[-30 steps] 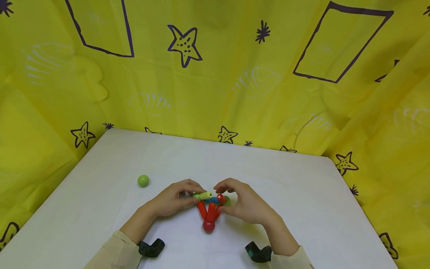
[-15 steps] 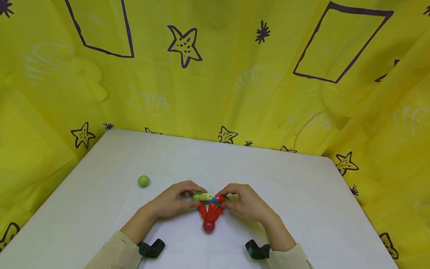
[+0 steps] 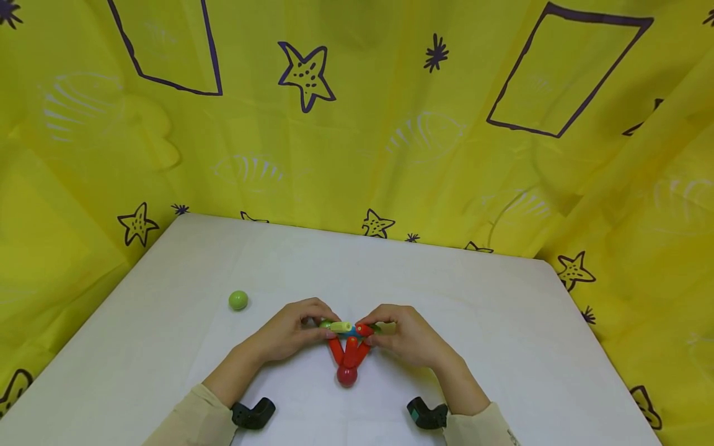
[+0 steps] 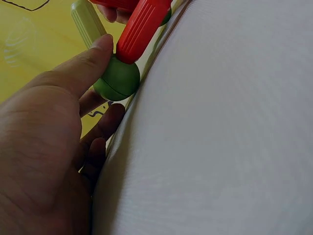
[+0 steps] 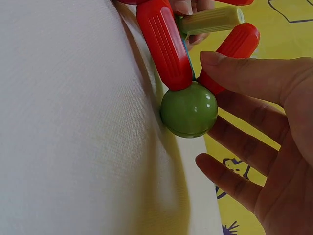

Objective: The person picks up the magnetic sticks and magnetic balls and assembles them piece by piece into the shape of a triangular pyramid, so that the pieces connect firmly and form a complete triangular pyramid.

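A small structure of ribbed toy building rods and balls lies on the white table. Red rods [image 3: 349, 354] fan out from a red ball [image 3: 347, 376] at its near end, and a blue piece [image 3: 351, 332] shows in the middle. With thumb and fingers, my left hand [image 3: 292, 328] pinches a pale green rod [image 4: 89, 22] that rises from a green ball [image 4: 120, 78]. My right hand [image 3: 413, 336] pinches a raised red rod [image 5: 232, 56] above another green ball [image 5: 189, 110]. Fingers partly hide both green balls in the head view.
A loose light green ball [image 3: 238, 300] lies on the table [image 3: 446, 279], left of and beyond my left hand. Black wrist devices [image 3: 253, 413] sit by both sleeves. A yellow patterned curtain [image 3: 357, 155] hangs along the table's far edge.
My right hand has come down and its fingers have closed round the raised red rod, which now leans a little more to the left. The left hand has barely shifted.
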{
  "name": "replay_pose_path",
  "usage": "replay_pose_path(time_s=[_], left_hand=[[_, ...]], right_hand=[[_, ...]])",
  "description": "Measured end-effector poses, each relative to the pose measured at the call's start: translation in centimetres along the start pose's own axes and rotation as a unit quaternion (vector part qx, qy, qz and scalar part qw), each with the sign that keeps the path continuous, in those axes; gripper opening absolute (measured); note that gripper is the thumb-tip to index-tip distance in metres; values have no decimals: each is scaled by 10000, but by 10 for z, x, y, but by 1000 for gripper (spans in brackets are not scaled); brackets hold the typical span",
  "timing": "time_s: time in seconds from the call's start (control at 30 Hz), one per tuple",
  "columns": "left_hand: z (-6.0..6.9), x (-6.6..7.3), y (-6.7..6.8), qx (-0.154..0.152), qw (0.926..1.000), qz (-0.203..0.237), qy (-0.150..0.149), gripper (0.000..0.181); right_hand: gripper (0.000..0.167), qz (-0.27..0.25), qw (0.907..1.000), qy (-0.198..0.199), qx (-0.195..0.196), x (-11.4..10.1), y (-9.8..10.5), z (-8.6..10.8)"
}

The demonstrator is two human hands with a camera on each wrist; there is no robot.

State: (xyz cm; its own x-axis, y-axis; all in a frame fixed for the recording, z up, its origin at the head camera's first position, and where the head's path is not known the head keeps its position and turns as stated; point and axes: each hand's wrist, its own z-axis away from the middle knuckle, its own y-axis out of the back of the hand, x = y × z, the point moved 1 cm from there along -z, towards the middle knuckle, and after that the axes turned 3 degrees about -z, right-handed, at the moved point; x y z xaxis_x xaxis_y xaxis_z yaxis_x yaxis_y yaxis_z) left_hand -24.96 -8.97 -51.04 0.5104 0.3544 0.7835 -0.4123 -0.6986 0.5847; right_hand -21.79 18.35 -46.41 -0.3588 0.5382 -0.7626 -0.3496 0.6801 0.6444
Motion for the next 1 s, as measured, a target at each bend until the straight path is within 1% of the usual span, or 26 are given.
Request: replay_pose_path(time_s=[0.27, 0.53, 0.63, 0.87, 1.0], left_hand=[[0, 1, 1, 50, 9997, 134, 182, 20], [0, 0, 1, 71, 9998, 174, 106, 20], [0, 1, 1, 84, 9998, 174, 108, 20], [1, 1, 1, 69, 9996, 146, 214, 21], [1, 0, 1, 55, 9995, 99, 282, 21]], right_hand=[[31, -128, 9999, -80, -17, 1, 1, 0], [30, -246, 9996, -123, -18, 4, 0, 0], [27, -386, 9991, -145, -12, 6, 0, 0], [25, -677, 9973, -267, 35, 11, -1, 0], [24, -840, 9961, -255, 51, 16, -3, 0]])
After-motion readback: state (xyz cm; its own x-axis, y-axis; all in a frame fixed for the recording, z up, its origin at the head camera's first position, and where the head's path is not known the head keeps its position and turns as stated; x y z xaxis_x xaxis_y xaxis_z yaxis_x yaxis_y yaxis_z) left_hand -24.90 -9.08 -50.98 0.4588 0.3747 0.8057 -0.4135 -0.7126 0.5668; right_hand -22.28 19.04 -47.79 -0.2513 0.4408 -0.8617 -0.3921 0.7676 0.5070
